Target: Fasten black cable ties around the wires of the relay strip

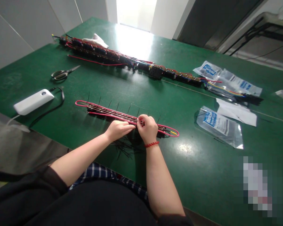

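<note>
A wire bundle (103, 111) with a red cable looped around its length lies on black blocks before me. Thin black cable ties (99, 100) stick up along it in a row. My right hand (149, 128), with a red bracelet (152, 144) at the wrist, pinches thumb and forefinger at the bundle's right half; what sits between them is hidden. Beside it, at the near edge of the bundle, my left hand (119, 130) is closed, thumb pressed to the fingers, and its grip is too small to make out. Loose black cable ties (124, 149) lie just below the hands.
A long black wired assembly (122, 59) stretches across the back of the green table (179, 103). Scissors (61, 74) and a white device with a cord (34, 102) are at left. Plastic bags (220, 125) and white paper (238, 113) lie at right, near a blurred-out object (257, 185).
</note>
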The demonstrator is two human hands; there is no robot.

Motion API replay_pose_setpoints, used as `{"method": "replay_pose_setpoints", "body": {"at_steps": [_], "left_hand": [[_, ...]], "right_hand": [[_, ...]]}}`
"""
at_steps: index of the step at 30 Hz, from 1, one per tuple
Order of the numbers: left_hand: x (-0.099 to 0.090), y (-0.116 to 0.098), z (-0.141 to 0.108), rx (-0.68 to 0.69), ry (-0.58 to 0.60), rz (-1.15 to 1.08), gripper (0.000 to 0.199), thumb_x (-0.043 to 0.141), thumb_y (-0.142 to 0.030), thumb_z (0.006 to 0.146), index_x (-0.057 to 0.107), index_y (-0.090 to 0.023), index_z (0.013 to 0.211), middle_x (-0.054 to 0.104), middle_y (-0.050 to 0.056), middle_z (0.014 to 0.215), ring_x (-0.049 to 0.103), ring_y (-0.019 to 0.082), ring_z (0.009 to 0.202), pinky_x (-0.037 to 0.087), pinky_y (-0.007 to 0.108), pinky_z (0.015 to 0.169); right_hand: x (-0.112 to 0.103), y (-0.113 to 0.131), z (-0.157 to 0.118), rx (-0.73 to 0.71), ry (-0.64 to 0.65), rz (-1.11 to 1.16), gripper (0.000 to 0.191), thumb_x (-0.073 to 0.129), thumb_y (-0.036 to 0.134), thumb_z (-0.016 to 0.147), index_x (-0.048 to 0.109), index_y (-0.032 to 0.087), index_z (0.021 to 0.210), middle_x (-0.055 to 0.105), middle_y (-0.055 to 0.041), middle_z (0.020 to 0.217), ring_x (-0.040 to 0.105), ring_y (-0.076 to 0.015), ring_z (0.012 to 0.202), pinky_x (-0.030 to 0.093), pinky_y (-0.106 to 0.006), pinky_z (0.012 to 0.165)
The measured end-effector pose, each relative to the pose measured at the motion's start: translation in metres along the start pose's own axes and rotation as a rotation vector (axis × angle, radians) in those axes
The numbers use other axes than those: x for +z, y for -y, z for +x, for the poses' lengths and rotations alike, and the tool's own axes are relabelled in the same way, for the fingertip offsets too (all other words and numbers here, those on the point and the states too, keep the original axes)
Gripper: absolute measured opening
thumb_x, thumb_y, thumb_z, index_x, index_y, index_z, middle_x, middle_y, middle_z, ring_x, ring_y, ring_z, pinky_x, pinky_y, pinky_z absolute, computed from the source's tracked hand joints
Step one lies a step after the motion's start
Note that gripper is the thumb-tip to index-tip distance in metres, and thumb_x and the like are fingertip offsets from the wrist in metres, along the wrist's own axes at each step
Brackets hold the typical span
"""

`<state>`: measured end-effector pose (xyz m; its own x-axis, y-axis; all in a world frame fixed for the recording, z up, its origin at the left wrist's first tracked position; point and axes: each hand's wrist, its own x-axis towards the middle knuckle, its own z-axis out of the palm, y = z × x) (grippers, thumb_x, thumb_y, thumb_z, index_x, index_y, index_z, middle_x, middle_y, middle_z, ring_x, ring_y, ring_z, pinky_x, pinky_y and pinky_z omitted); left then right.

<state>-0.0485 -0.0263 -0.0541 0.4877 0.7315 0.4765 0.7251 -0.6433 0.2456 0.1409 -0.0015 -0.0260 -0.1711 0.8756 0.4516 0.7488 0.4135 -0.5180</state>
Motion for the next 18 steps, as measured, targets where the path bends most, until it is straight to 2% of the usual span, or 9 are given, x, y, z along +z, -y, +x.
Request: {"method": "replay_pose_setpoints", "body": {"at_steps": [6, 11, 15, 18], "left_hand": [[0.004, 0.001, 0.0, -0.053, -0.046, -0.065, 0.024, 0.055, -0.033, 0.099, 0.077, -0.026, 0.099, 0.077, 0.0, 0.083, 0.071, 0.011, 0.072, 0.05, 0.02, 0.066], [0.0, 0.001, 0.004, -0.167, -0.046, -0.254, 0.021, 0.059, -0.034, 0.096, 0.078, -0.025, 0.094, 0.079, -0.001, 0.091, 0.074, 0.014, 0.083, 0.055, 0.022, 0.077], [-0.002, -0.008, 0.008, -0.406, 0.034, -0.552, 0.019, 0.063, -0.033, 0.091, 0.078, -0.022, 0.094, 0.078, 0.001, 0.089, 0.072, 0.013, 0.068, 0.056, 0.023, 0.07], [0.001, -0.017, 0.012, -0.647, 0.021, -0.866, 0.023, 0.067, -0.038, 0.087, 0.076, -0.018, 0.093, 0.076, 0.003, 0.082, 0.069, 0.013, 0.062, 0.056, 0.023, 0.062]], "right_hand": [[-0.003, 0.001, 0.001, 0.038, 0.046, 0.066, 0.007, 0.06, 0.023, 0.089, 0.065, 0.024, 0.084, 0.068, -0.0002, 0.077, 0.059, -0.0166, 0.072, 0.043, -0.027, 0.068], [-0.006, 0.001, 0.003, 0.068, 0.09, 0.113, 0.005, 0.061, 0.023, 0.088, 0.066, 0.025, 0.085, 0.067, -0.0001, 0.076, 0.061, -0.0176, 0.074, 0.045, -0.028, 0.069], [-0.008, 0.0, 0.004, 0.092, 0.113, 0.196, 0.006, 0.063, 0.022, 0.085, 0.066, 0.026, 0.089, 0.07, -0.0003, 0.081, 0.063, -0.0184, 0.078, 0.047, -0.029, 0.071], [-0.008, -0.001, 0.005, 0.104, 0.135, 0.272, 0.01, 0.064, 0.021, 0.083, 0.066, 0.026, 0.092, 0.072, -0.0004, 0.085, 0.065, -0.0186, 0.08, 0.049, -0.029, 0.073]]}}
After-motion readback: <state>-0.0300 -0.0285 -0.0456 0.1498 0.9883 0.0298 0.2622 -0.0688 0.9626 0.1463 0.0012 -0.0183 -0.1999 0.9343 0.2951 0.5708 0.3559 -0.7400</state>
